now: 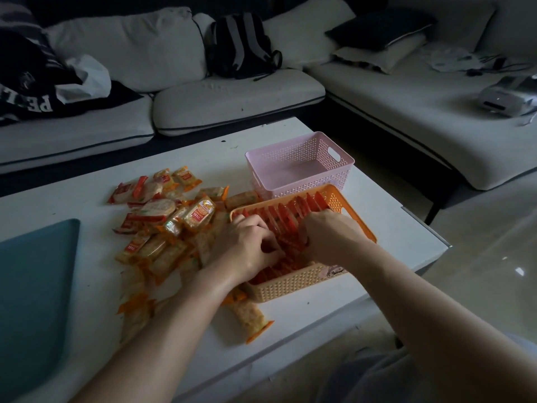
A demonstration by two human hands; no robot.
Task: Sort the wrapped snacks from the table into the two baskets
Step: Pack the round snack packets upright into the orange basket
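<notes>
At the near right of the white bench [401, 257], both my grips are down in the orange basket [290, 283], among the red-wrapped snacks [293, 209] standing on edge in rows. My left grip [247, 245] has its fingers curled round a few of those packets, while my right grip [331, 234] has its fingertips buried between packets, so I cannot tell whether it clamps any. The pink basket [345, 162] sits just beyond on the far side, and the loose pile of wrapped snacks [171, 228] lies to the left, reaching the orange basket's left wall.

In the upper left of the frame, a dark garment [32, 91] on the sofa [125, 53] carries white letters, seen upside down, "PE" and perhaps "L". The print on the snack wrappers [200, 212] is too small to read.
</notes>
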